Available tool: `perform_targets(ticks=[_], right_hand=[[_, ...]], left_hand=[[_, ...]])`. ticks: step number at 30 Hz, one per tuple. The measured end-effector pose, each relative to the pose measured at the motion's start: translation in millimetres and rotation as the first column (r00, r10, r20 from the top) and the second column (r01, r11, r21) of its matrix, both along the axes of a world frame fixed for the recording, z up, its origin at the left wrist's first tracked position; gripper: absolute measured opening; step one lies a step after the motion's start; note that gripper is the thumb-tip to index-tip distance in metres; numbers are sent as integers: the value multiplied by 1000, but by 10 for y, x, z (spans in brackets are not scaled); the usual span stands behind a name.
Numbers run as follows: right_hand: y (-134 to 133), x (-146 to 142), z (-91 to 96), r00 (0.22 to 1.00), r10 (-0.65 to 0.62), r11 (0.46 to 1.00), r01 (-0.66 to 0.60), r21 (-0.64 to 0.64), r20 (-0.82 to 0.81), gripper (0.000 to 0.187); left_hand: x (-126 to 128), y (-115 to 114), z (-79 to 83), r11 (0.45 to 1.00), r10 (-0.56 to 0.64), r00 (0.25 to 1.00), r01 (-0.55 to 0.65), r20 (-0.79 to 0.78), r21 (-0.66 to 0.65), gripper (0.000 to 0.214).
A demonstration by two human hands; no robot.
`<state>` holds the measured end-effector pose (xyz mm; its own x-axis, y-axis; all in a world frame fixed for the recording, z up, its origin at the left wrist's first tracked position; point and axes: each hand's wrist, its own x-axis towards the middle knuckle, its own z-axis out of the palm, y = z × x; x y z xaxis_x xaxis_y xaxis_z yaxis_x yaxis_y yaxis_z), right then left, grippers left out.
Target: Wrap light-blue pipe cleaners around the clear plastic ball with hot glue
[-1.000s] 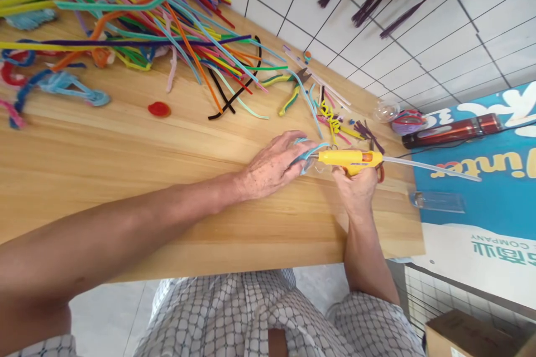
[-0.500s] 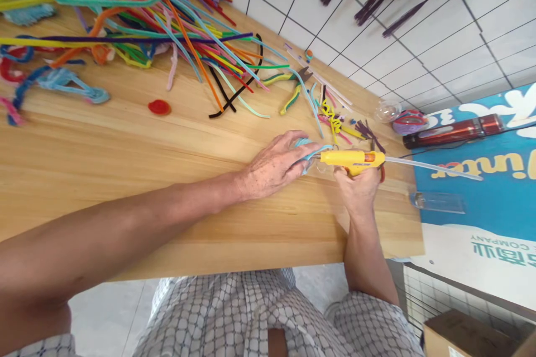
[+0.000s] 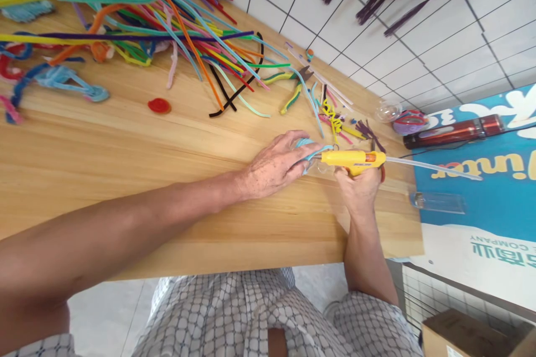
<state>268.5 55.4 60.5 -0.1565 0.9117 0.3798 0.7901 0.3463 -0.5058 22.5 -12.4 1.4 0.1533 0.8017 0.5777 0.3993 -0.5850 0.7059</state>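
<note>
My left hand (image 3: 281, 163) is closed around a light-blue pipe-cleaner piece (image 3: 309, 148), mostly covered by the fingers. In my right hand (image 3: 359, 187) is a yellow hot glue gun (image 3: 352, 160), its nozzle pointing left and meeting the blue piece at my left fingertips. A clear glue stick (image 3: 431, 167) sticks out of the gun's back end. Just beyond the gun lie a coiled yellow pipe cleaner (image 3: 332, 117) and small coloured scraps. Whether glue is coming out cannot be made out.
A heap of coloured pipe cleaners (image 3: 138, 22) covers the table's far left. Green-and-yellow pliers (image 3: 293, 86) and a red cap-like disc (image 3: 159, 105) lie nearer. To the right are a red flask (image 3: 456, 131) and a clear tube (image 3: 439, 202). A white grid panel (image 3: 355, 17) stands behind.
Almost nothing differs. Both hands, the glue gun and the blue piece keep their places; the view has shifted only very slightly.
</note>
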Motion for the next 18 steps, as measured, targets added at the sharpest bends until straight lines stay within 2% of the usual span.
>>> perform_targets(ticks=[7,18], right_hand=[[-1,-4,20,1000,19,1000,-19,11,13,12],[1,-3,36,1000,18,1000,-18,-8,8,13]], left_hand=[[4,-2,-3,1000,2,1000,-2,-14,3,47],[6,3,1,1000,-1,1000,1,-15,-20,48]])
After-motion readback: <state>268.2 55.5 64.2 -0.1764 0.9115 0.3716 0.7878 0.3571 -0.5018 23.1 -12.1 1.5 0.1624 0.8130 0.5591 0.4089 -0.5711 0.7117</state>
